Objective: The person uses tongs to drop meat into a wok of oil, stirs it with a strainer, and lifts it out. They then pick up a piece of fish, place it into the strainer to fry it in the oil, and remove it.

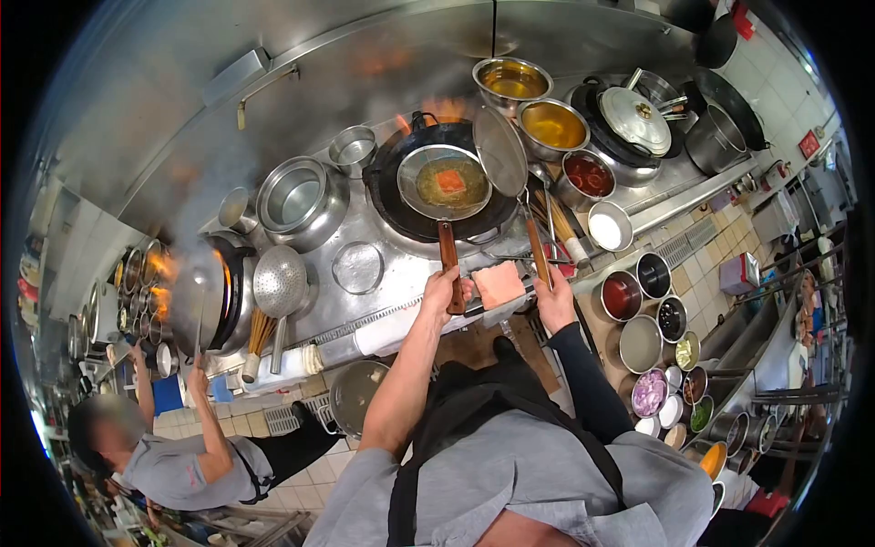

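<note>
My left hand (pixel 447 290) is closed around the wooden handle of a round mesh strainer (pixel 445 153). That strainer lies over a black wok (pixel 383 196), and a square orange-red piece (pixel 449 181) sits within its rim amid yellowish, bubbly liquid. My right hand (pixel 553 303) grips the wooden handle of a second mesh strainer (pixel 500 150), which is tilted up at the wok's right side. Flames (pixel 447 109) rise behind the wok. Between my hands, a pinkish folded cloth (pixel 499 284) rests on the stove's front edge.
Bowls of yellow liquid (pixel 552 124) stand behind right, near a pot of red sauce (pixel 588 175). A perforated ladle (pixel 280 281) and a steel pot (pixel 296 193) are left. Several ingredient containers (pixel 641 345) line the right. A co-worker (pixel 196 456) handles a flaming wok (pixel 199 296).
</note>
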`<state>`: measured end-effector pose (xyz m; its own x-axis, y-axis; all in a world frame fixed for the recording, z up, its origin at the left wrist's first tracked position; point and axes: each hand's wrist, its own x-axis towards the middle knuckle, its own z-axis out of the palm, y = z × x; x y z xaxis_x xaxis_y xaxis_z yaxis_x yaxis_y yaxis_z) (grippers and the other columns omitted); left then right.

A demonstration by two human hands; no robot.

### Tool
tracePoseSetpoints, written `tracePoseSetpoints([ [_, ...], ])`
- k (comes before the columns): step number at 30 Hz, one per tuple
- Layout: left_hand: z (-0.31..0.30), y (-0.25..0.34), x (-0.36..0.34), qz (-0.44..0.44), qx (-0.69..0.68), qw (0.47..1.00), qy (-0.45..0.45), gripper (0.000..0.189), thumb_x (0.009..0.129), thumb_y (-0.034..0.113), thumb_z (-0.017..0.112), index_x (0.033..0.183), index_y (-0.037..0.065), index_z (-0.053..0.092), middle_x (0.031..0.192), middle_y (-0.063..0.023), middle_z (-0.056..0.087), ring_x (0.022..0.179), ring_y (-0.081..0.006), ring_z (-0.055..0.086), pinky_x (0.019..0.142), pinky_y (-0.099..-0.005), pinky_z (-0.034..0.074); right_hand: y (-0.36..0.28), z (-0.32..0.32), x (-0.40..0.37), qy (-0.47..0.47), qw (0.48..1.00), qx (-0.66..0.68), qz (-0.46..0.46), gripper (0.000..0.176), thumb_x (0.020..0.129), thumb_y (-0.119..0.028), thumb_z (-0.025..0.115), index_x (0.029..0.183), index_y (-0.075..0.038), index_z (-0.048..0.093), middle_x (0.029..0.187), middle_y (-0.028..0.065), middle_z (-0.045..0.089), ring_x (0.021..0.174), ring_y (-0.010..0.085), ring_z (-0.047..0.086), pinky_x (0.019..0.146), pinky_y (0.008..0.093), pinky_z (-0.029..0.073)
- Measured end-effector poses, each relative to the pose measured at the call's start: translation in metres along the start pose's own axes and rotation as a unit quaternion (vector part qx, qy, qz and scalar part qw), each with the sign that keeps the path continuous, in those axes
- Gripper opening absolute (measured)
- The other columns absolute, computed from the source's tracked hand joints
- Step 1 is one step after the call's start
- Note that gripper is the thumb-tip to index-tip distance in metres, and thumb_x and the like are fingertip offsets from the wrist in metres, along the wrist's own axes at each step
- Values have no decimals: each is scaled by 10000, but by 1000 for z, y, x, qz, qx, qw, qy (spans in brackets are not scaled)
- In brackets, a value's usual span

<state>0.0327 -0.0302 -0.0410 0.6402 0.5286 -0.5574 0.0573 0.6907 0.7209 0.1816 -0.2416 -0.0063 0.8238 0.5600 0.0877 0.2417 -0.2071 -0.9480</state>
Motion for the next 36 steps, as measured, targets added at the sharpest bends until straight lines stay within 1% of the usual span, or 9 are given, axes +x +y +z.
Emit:
tracePoseSetpoints([
  [2,3,0,-4,-3,-7,1000,3,239,1074,201,493,1125,-32,502,853,-184,689,640,-212,649,546,-333,563,-8,0,6,-9,999,-30,-9,386,941,-107,635,1304,18,594,960,105,681,822,187,632,773,331,515],
  [6,14,5,-19,-10,-14,1000,12,211,1073,176,481,1122,-29,493,848,-179,684,617,-207,628,526,-329,544,-21,5,23,-20,987,-158,-3,375,921,-153,635,1253,12,582,1072,311,663,982,471,649,793,505,518],
  [9,9,-8,-15,16,-2,1000,11,176,1071,164,481,1102,-9,481,840,-174,671,600,-190,589,507,-318,509,13,15,46,3,963,-230,-139,430,930,-164,623,1312,16,541,1099,312,660,991,474,644,823,527,515],
  [14,2,-5,-14,8,-24,999,-24,135,1075,147,467,1081,13,465,841,-181,657,600,-168,550,502,-301,480,45,23,73,-74,928,-340,-134,551,942,-171,618,1446,-30,444,1162,265,611,979,470,651,836,539,529],
  [21,14,-10,-17,-10,-69,997,-15,231,1090,183,430,1170,-28,479,940,-224,689,653,-195,597,535,-297,501,82,11,72,-103,935,-325,-98,594,867,-116,684,1420,-54,475,1227,234,533,1035,450,603,870,516,510],
  [27,51,-31,-59,15,-77,997,4,464,1101,430,382,1247,6,503,1027,-229,704,822,-262,699,667,-344,551,82,-36,-5,42,946,-239,-216,459,808,-30,637,1265,-18,586,1158,233,560,996,422,594,905,471,494],
  [30,47,-56,-95,14,-154,988,-21,593,1071,560,371,1293,27,507,1143,-278,683,853,-273,707,717,-336,562,148,-51,-75,-172,966,-168,-91,311,849,-87,635,1150,-9,651,1048,228,663,972,415,651,841,456,528],
  [33,23,-114,-130,-23,-170,985,-26,586,1058,568,419,1240,18,503,1054,-234,706,849,-269,701,705,-354,559,168,-82,-136,-451,879,-154,-22,241,862,-166,648,1046,-23,708,894,197,731,872,375,704,797,453,554],
  [36,-6,-198,-169,-76,39,986,145,528,1038,491,513,1194,-14,530,1005,-230,714,834,-263,708,695,-348,575,222,-101,-151,-557,822,-95,-66,235,870,-198,664,1031,-34,709,843,172,729,796,320,716,756,433,559],
])
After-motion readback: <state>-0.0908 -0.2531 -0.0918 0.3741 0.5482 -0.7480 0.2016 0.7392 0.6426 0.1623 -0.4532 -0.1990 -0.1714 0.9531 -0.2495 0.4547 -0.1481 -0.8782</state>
